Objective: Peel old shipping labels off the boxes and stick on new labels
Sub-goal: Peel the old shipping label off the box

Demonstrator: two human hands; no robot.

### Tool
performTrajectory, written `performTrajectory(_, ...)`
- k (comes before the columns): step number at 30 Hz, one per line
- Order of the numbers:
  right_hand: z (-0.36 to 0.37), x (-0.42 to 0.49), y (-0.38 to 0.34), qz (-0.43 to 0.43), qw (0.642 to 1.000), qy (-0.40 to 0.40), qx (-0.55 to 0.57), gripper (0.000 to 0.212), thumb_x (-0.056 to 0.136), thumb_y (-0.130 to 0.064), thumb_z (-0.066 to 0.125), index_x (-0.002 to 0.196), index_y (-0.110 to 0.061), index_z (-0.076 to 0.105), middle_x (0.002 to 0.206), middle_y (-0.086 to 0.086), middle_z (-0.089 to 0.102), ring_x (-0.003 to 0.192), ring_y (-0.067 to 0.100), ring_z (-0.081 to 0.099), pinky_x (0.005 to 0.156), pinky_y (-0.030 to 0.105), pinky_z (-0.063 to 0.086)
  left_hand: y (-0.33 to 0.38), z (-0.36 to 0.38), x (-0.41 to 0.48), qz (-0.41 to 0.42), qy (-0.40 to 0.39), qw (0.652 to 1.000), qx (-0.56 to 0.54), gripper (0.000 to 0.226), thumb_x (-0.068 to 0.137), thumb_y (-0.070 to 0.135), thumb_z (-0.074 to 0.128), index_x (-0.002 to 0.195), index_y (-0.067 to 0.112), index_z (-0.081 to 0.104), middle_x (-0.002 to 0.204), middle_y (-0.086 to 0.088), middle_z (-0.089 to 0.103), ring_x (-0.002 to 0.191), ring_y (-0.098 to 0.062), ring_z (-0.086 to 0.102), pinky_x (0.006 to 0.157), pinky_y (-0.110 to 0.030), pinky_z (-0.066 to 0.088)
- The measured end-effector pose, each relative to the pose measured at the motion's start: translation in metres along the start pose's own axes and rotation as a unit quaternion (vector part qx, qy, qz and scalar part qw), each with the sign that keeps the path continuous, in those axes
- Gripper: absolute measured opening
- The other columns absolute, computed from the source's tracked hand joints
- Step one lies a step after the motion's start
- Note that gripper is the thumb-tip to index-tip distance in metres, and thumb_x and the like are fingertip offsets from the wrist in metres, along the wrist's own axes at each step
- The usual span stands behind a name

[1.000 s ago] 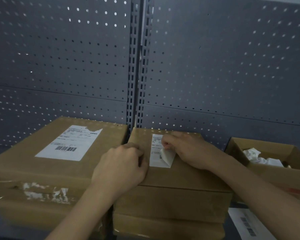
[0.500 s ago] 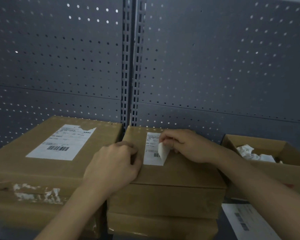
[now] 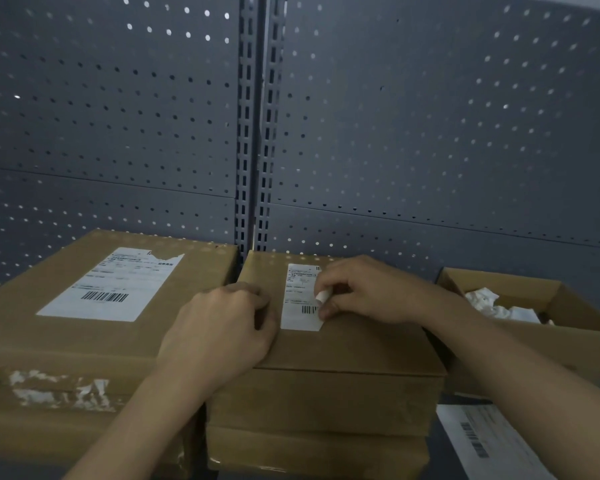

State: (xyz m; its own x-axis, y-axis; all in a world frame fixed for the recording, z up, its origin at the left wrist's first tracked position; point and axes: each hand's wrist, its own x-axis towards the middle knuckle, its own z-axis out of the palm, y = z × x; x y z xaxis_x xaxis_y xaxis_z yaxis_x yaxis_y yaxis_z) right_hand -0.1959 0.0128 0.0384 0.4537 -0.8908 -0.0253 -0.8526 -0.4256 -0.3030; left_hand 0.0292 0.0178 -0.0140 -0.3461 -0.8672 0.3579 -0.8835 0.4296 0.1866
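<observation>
Our right hand [image 3: 364,292] is pinching the curled right edge of the label [image 3: 300,296], lying atop the middle box [image 3: 347,348]. Our left hand [image 3: 222,327], fingers curled, is bracing the box. We are judging the paper thin, sticky, tear-prone: best gripped at that lifted edge, pulled low.

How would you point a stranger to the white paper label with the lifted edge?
Find the slotted grey metal upright in the perforated back wall; the brown cardboard box stack just right of its foot carries a narrow white barcode label on top. Unlike the wider, flat white label on the left box, its right edge is curled up, pinched by the right hand.
</observation>
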Motion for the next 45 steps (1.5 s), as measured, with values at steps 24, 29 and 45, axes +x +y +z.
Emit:
performTrajectory(24,0.027,0.027,0.003,0.027,0.967,0.183,0.178,0.008,0.086,-0.021,0.073,0.08,-0.019,0.069,0.078,-0.004,0.068,0.072,0.0,0.061,0.058,0.012,0.044,-0.01,0.016,0.009,0.025,-0.005,0.999,0.032,0.054,0.087,0.054,0.023,0.101,0.029,0.069,0.106,0.012,0.069,0.079,-0.01,0.065,0.066,-0.032,0.057)
performTrajectory(29,0.023,0.035,-0.001,0.033,0.967,0.187,0.17,0.015,0.085,-0.021,0.075,0.075,-0.013,0.066,0.072,0.004,0.067,0.064,0.003,0.06,0.056,0.012,0.044,-0.01,0.014,0.008,0.038,0.002,0.999,0.031,0.046,0.091,0.051,0.029,0.097,0.03,0.069,0.102,0.013,0.07,0.077,-0.009,0.065,0.062,-0.026,0.053)
performTrajectory(45,0.018,0.051,0.007,0.093,0.95,0.225,0.197,0.008,0.094,-0.018,0.065,0.096,-0.011,0.069,0.087,0.003,0.071,0.074,0.014,0.069,0.072,0.037,0.059,-0.014,0.02,0.008,0.016,-0.009,1.0,0.02,0.059,0.082,0.053,0.018,0.099,0.028,0.069,0.106,0.012,0.069,0.081,-0.013,0.064,0.066,-0.034,0.056)
